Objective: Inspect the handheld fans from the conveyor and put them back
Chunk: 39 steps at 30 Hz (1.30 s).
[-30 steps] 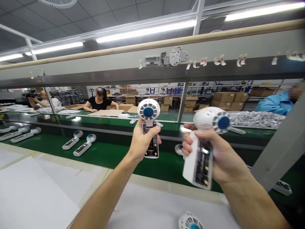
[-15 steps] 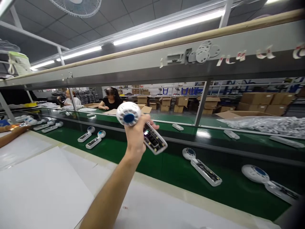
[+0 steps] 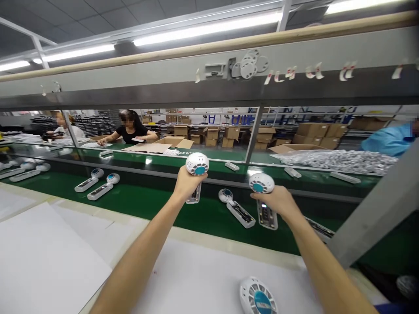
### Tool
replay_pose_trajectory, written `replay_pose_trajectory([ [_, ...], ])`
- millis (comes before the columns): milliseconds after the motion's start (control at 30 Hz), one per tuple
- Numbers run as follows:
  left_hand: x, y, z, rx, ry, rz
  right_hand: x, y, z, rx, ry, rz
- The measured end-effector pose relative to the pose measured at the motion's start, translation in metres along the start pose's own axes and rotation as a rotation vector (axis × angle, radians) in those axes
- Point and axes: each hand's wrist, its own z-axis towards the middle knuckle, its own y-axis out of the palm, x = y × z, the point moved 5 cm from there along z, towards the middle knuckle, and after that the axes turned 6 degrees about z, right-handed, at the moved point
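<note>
Both arms out over green conveyor belt [image 3: 157,209], left hand [image 3: 186,183] clenched on white handheld fan with blue hub [image 3: 197,165], right hand [image 3: 278,201] grasping a second white blue-hubbed fan [image 3: 261,183]; mid-check, set-down beside the fan lying between them [image 3: 237,207] likely next.

The left hand [image 3: 187,183] and right hand [image 3: 278,201] each hold a white handheld fan with a blue hub, left fan [image 3: 197,174], right fan [image 3: 263,196], over the green conveyor belt [image 3: 147,205]. Between them a third such fan [image 3: 237,208] lies on the belt; another [image 3: 257,298] lies on the white counter [image 3: 196,283] nearer the person.

Two white handheld fans [image 3: 97,185] are lying on the green conveyor belt [image 3: 153,207]. Brown cardboard boxes [image 3: 314,133] are sitting stacked behind it. A person in a black top [image 3: 130,131] is sitting opposite.
</note>
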Motion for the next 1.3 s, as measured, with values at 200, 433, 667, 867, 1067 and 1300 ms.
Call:
replay_pose_trajectory([
  [200,-0.056,0.032,0.006,-0.079,-0.185,0.058,0.030,0.043,0.009,-0.122,0.087,-0.135],
  [433,-0.109,0.035,0.008,-0.101,-0.298,0.310,0.040,0.037,0.014,-0.170,0.094,-0.195],
  [667,-0.143,0.018,0.008,-0.071,-0.324,0.734,0.065,0.022,0.014,-0.166,0.291,-0.308],
  [867,-0.121,0.022,0.004,-0.047,-0.179,0.981,0.068,0.035,0.012,-0.206,0.377,-0.374],
  [1067,-0.125,0.064,-0.012,-0.311,-0.209,0.956,0.069,0.043,0.005,-0.290,0.385,-0.389],
  [1300,-0.147,0.073,-0.017,-0.306,-0.383,0.791,0.060,0.043,-0.003,-0.381,0.322,-0.292],
])
